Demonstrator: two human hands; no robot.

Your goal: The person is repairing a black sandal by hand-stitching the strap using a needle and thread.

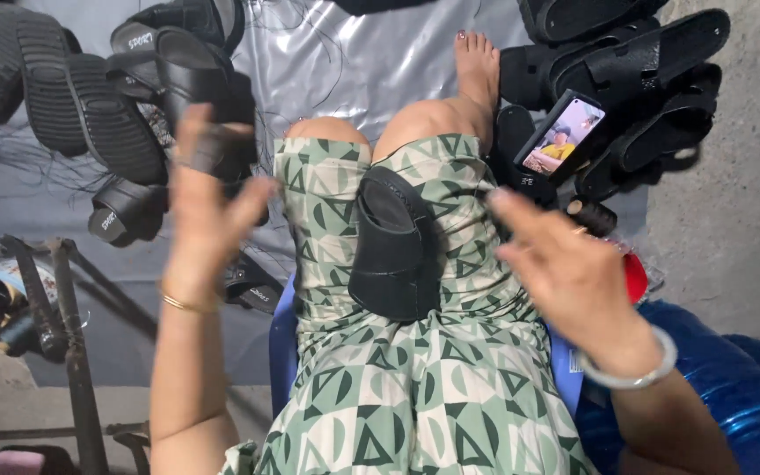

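Sat mid-frame on green patterned lap, black slide sandal [395, 251], judged light, flexible foam, best gripped at strap edge; left hand [204, 207] fingers spread around small dark piece, right hand [565, 268] loosely open, empty.

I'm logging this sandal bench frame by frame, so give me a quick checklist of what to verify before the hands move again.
1. Black sandal rests on the lap: ok.
2. Left hand free of the sandal: ok, raised, open.
3. Right hand empty: ok, fingers spread.
4. Phone propped among sandals, screen lit: ok.
5. Pile of black sandals at left within reach: cannot tell.
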